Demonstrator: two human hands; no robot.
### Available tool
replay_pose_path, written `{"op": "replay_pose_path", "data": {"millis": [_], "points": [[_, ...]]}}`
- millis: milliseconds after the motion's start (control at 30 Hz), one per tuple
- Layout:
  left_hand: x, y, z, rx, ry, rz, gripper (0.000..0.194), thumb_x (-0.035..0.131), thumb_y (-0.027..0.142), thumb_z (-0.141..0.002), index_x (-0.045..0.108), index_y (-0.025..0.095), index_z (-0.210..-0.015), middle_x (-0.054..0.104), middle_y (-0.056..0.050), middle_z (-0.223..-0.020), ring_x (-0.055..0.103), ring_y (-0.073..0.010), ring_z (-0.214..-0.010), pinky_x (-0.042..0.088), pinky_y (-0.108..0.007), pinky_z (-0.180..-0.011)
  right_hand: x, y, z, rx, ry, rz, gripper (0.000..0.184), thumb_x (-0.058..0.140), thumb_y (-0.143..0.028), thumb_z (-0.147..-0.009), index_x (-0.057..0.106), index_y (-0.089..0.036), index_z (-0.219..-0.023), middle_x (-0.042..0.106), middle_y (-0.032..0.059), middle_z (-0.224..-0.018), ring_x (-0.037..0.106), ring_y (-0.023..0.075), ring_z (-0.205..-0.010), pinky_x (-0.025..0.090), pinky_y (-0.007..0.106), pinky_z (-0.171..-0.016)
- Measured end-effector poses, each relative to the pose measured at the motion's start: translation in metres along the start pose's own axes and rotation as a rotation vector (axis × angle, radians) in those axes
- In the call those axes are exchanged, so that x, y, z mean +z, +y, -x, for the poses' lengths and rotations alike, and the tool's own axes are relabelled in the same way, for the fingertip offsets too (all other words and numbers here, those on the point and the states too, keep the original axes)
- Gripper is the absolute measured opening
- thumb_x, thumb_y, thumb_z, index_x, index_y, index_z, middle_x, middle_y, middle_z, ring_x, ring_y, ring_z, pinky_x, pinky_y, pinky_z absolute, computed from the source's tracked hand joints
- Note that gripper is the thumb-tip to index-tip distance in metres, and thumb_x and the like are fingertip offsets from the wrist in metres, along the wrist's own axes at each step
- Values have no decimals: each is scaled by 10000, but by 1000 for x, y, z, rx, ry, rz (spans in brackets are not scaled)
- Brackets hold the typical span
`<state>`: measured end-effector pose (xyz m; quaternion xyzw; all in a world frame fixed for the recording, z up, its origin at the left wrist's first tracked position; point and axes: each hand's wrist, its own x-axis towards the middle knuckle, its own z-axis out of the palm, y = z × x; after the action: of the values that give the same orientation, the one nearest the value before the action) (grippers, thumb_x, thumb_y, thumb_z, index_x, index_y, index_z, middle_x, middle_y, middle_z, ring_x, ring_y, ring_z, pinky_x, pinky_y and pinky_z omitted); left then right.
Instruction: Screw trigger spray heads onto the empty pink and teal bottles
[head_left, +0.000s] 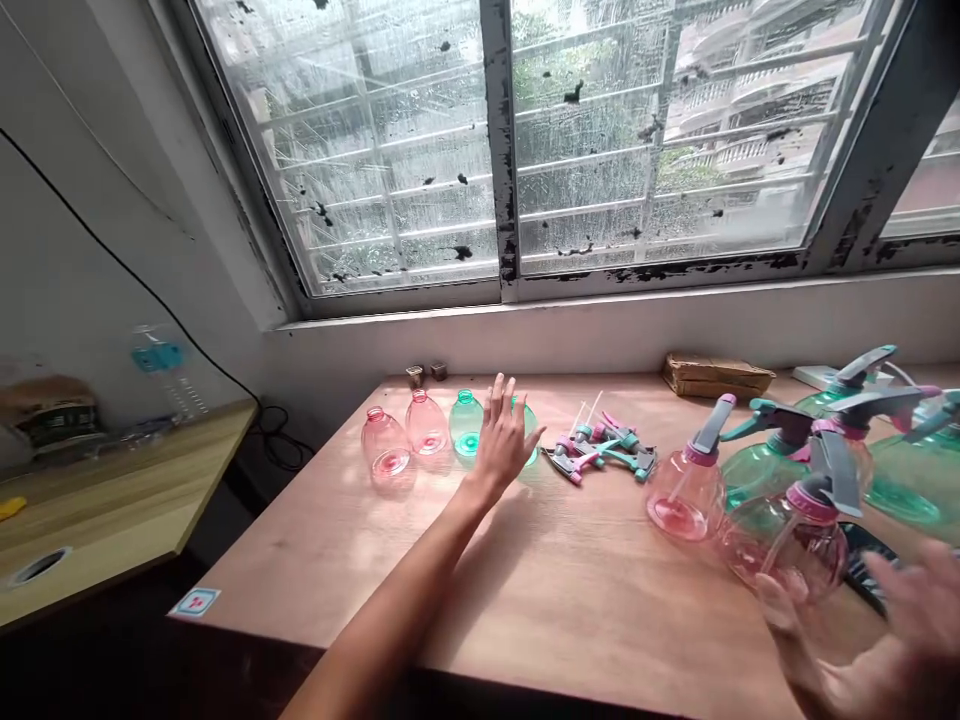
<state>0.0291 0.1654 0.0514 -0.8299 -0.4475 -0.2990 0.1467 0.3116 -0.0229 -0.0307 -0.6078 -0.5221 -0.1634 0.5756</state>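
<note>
Directly beyond the spread left hand (504, 432) stands a half-hidden upright green bottle (529, 416), well apart from the wide right hand (874, 640).

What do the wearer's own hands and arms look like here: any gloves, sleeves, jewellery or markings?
The left hand is bare, with slender fingers and no visible glove, ring or watch. The left forearm shows no sleeve, band or marking. The right hand is also ungloved, but blurred and cut off by the frame, so finer details can't be made out.
</note>
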Motion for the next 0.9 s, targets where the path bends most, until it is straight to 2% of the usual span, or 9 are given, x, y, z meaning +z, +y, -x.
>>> {"op": "replay_pose_path", "data": {"millis": [67,133,233,367,500,567,667,767,900], "points": [[-6,-5,7,-23,-6,12,508,536,339,-981,391,128,-1419,470,-214,-1501,231,-360,-1524,211,-605,-1215,5,-21,-2,-299,-80,-8,848,754,-272,-834,309,-421,-1540,306,72,-1619,396,496,-1399,385,673,-1121],[-11,-4,19,-43,-21,38,502,579,316,-959,413,156,-1404,539,-189,-1427,385,-356,-1452,268,-595,-1199,17,-42,-5,-424,-273,-50,765,641,-241,-926,245,-328,-1575,343,119,-1602,430,437,-1399,404,629,-1124],[-23,-1,41,-78,-47,99,543,587,283,-953,359,206,-1441,513,-162,-1444,546,-317,-1322,456,-515,-1095,49,-63,-10,-452,-591,36,607,496,-291,-1001,269,-200,-1557,359,188,-1590,390,378,-1441,398,572,-1140],[-39,-6,62,-133,-58,166,580,553,247,-969,284,237,-1483,372,-161,-1556,473,-318,-1389,475,-490,-1077,110,-61,-11,-425,-801,231,594,484,-290,-988,350,-38,-1509,382,267,-1574,327,383,-1474,377,524,-1157],[-51,-18,73,-203,-68,237,547,535,267,-981,314,271,-1481,388,-147,-1550,447,-331,-1407,455,-515,-1083,156,-56,-15,-347,-804,373,544,424,-195,-987,411,73,-1460,388,346,-1544,341,439,-1453,348,555,-1146],[-54,-23,79,-246,-71,279,587,558,306,-972,299,281,-1498,444,-147,-1514,443,-337,-1411,432,-525,-1099,167,-56,-18,-358,-801,372,523,395,-162,-991,422,28,-1477,379,308,-1568,331,407,-1467,298,540,-1173],[-57,-31,87,-318,-63,343,743,627,364,-930,217,256,-1540,442,-169,-1532,389,-347,-1454,358,-530,-1156,173,-55,-20,-356,-803,370,517,420,-185,-992,438,-57,-1492,422,266,-1561,373,378,-1453,260,570,-1179],[-58,-39,93,-392,-50,416,749,640,393,-918,244,254,-1538,401,-153,-1580,315,-339,-1496,270,-525,-1206,176,-52,-23,-329,-786,376,537,491,-290,-990,468,-50,-1470,467,304,-1515,412,418,-1421,261,649,-1146],[-63,-51,102,-497,-73,574,714,660,465,-897,345,267,-1506,548,-132,-1472,487,-335,-1390,390,-489,-1137,182,-49,-31,-372,-769,350,469,564,-385,-972,617,-102,-1344,469,264,-1530,382,397,-1441,204,638,-1172]]}}
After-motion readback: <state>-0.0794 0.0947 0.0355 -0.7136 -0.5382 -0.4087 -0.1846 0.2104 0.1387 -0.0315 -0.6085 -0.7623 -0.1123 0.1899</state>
